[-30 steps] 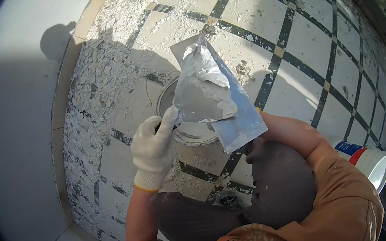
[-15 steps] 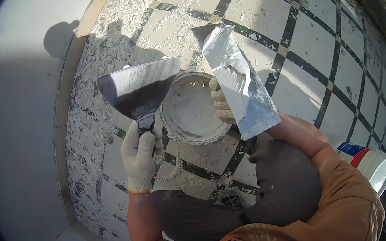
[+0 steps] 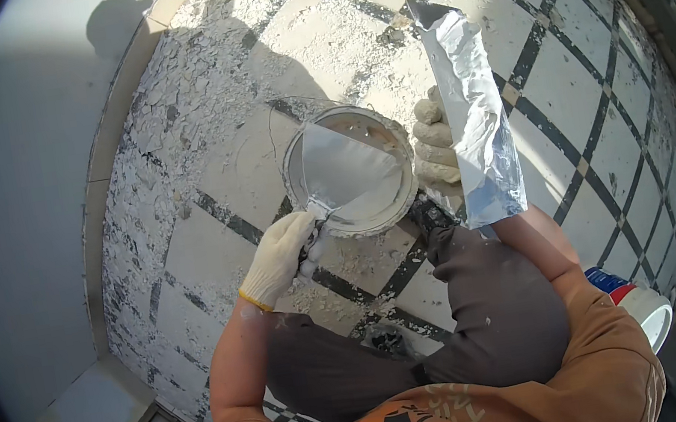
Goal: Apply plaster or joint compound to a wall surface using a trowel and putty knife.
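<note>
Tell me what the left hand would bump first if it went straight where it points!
Probably the bucket ahead of the left hand, whose scraper overlaps it in view. Height is unclear, so the hand might pass above.

A round grey-rimmed bucket (image 3: 292, 190) sits at the frame's centre, a fan-shaped grey metal putty knife (image 3: 346, 165) over its mouth. The white-gloved left hand (image 3: 280, 258), on the knife's handle, is at the bucket's lower left. Right of the bucket is a long silvery metal plate (image 3: 496, 197) with thick white paste (image 3: 466, 63) on it, the cream-gloved right hand (image 3: 435, 145) partly behind it. A white, red and blue cylindrical pail (image 3: 648, 314) lies lower right; thin white flakes (image 3: 199, 84) cover the upper-left floor.
</note>
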